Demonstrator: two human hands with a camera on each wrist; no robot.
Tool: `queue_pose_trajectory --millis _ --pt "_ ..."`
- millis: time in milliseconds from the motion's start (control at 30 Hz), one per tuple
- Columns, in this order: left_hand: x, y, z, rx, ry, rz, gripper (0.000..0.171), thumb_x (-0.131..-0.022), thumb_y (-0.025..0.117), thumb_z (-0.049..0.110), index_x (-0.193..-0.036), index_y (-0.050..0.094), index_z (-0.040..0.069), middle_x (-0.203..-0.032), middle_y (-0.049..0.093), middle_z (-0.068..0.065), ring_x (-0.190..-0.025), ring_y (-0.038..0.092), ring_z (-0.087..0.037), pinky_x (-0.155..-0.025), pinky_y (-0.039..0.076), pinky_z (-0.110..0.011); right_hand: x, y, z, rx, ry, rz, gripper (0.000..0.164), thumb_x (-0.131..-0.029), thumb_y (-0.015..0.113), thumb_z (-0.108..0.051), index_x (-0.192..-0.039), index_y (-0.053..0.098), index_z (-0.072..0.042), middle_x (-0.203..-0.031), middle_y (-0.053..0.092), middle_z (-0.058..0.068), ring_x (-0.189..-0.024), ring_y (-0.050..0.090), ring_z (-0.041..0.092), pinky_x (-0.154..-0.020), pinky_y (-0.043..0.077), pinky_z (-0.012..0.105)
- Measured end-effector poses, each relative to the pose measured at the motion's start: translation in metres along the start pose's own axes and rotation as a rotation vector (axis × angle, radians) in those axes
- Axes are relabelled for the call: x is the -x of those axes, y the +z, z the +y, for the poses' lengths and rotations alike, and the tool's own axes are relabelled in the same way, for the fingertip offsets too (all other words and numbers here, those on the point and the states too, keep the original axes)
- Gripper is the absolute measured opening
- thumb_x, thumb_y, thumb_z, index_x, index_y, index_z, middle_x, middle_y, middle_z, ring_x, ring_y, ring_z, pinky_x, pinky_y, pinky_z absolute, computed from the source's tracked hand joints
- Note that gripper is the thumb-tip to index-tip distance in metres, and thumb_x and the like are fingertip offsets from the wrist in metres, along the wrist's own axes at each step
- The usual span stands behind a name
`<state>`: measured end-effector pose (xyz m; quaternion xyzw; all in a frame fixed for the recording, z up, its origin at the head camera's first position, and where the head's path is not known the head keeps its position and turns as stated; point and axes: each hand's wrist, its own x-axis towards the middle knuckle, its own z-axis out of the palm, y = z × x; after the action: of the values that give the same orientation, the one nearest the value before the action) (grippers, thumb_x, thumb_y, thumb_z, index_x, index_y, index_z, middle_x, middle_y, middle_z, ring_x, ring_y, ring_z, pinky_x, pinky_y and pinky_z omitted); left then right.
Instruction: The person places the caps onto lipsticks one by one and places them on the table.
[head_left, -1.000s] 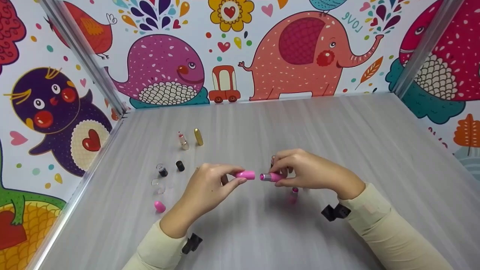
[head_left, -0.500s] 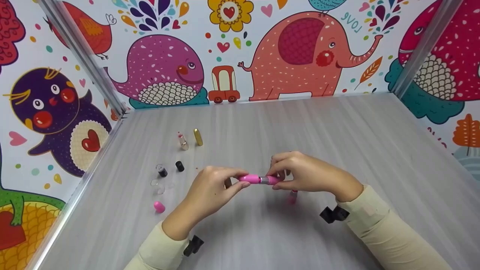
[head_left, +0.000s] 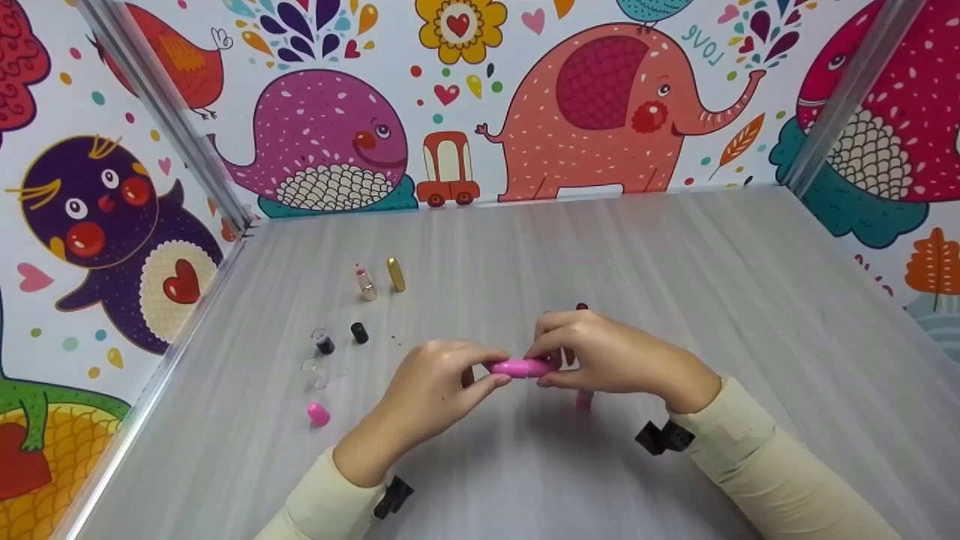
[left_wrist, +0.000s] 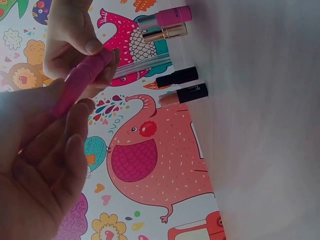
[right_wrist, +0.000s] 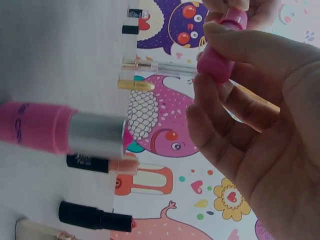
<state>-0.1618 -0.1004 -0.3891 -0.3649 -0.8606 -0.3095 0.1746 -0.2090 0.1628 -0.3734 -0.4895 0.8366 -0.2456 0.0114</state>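
Note:
Both hands meet over the table on one pink lipstick (head_left: pixel 521 368), held level with its cap on and no silver band showing in the head view. My left hand (head_left: pixel 442 382) pinches the cap end between thumb and fingers. The base end is pinched by my right hand (head_left: pixel 611 356); in the right wrist view its rounded pink bottom (right_wrist: pixel 216 67) shows below the thumb. Under the right hand stands a second pink lipstick (right_wrist: pixel 40 128), uncapped, with a silver collar. Part of it is hidden by the hand in the head view.
Left on the table stand an uncapped pale lipstick (head_left: pixel 365 283), a gold cap (head_left: pixel 396 275), a black cap (head_left: pixel 359 332), a clear-and-black cap (head_left: pixel 322 341), clear cap pieces (head_left: pixel 319 375) and a pink cap (head_left: pixel 318 414). Beyond the right hand stand black lipsticks (left_wrist: pixel 177 77) and a gold one (left_wrist: pixel 165 33).
The pink cap and the lipstick base, apart a second ago, have come together, and the silver band is now covered. Both hands have closed in and moved slightly toward the body.

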Motion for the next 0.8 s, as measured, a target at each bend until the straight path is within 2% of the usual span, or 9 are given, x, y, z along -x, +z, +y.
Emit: queue_pose_trajectory --millis 333,600,800 --pt "0.001 -0.001 0.0008 0.002 0.0 0.0 0.016 -0.095 0.083 0.021 -0.105 0.083 0.008 -0.093 0.081 -0.001 -0.066 0.063 -0.007 -0.06 0.052 -0.022 -0.005 0.0043 -0.0067 -0.015 -0.024 0.007 0.017 -0.089 0.088 -0.008 -0.104 0.08 -0.009 -0.089 0.069 -0.002 -0.077 0.064 0.008 -0.067 0.059 0.026" --pt "0.001 -0.0013 0.0016 -0.004 0.018 0.007 0.017 -0.093 0.085 0.021 -0.105 0.083 0.008 -0.094 0.081 -0.001 -0.067 0.064 -0.008 -0.061 0.053 -0.022 -0.0052 0.0057 -0.0075 -0.02 -0.039 0.021 0.018 -0.088 0.088 -0.007 -0.104 0.08 -0.008 -0.089 0.07 -0.002 -0.078 0.064 0.008 -0.069 0.058 0.023" --pt "0.001 -0.0018 0.0023 0.003 0.024 0.008 0.017 -0.091 0.086 0.02 -0.104 0.083 0.009 -0.091 0.08 0.0 -0.066 0.062 -0.008 -0.06 0.052 -0.022 -0.0045 0.0071 -0.0074 -0.013 -0.07 0.045 0.018 -0.087 0.088 -0.005 -0.103 0.079 -0.007 -0.089 0.07 -0.002 -0.078 0.064 0.007 -0.071 0.06 0.025"
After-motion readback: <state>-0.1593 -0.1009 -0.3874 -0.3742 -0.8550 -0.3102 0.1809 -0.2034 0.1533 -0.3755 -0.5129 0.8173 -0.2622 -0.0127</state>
